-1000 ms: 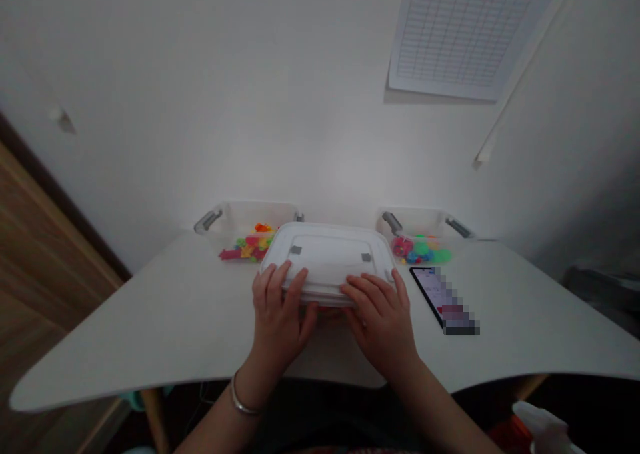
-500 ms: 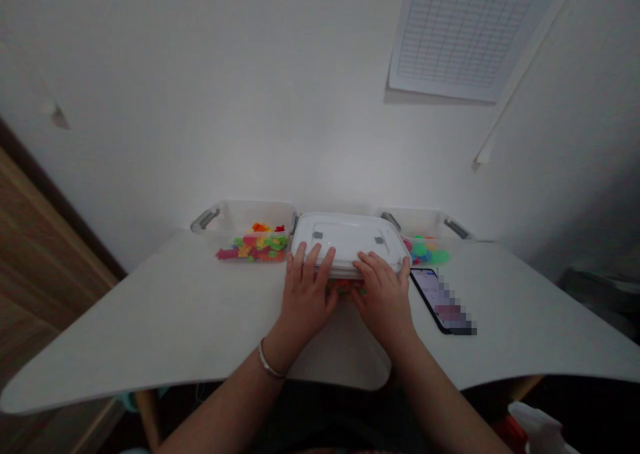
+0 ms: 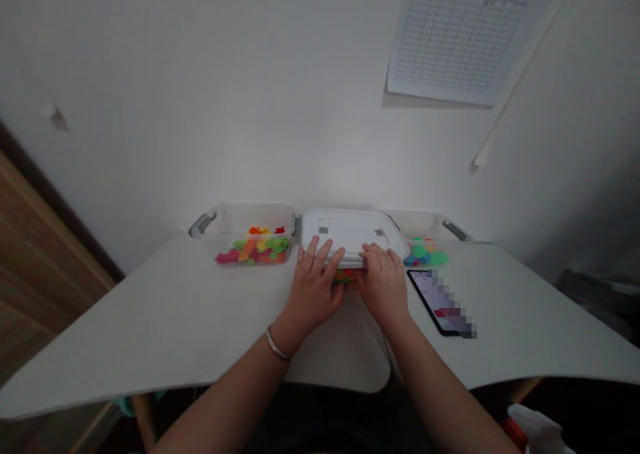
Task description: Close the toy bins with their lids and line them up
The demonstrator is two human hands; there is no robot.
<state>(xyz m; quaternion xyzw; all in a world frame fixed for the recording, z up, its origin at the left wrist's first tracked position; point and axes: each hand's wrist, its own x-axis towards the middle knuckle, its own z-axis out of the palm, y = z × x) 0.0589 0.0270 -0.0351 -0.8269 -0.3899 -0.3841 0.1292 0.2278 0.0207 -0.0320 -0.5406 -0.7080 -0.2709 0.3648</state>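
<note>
A storage box with a white lid (image 3: 347,226) stands at the back middle of the table, and colourful pieces (image 3: 346,276) show below the lid's front edge. My left hand (image 3: 315,284) has its fingers spread over the lid's left front edge, the thumb low at the box's front. On the right front edge my right hand (image 3: 384,282) rests the same way, fingers over the lid and thumb below. Both hands grip the box between them. Most of the box's front is hidden behind them.
Clear open bins stand on both sides against the wall: the left bin (image 3: 227,244) and the right bin (image 3: 435,226), each with colourful plastic pieces. A phone (image 3: 435,304) lies right of my right hand. A printed sheet (image 3: 455,41) hangs on the wall. A flat white panel (image 3: 345,354) lies at the table's front.
The lidded box and both hands have moved a little away from me, towards the wall, and the box sits slightly more squarely between the bins.
</note>
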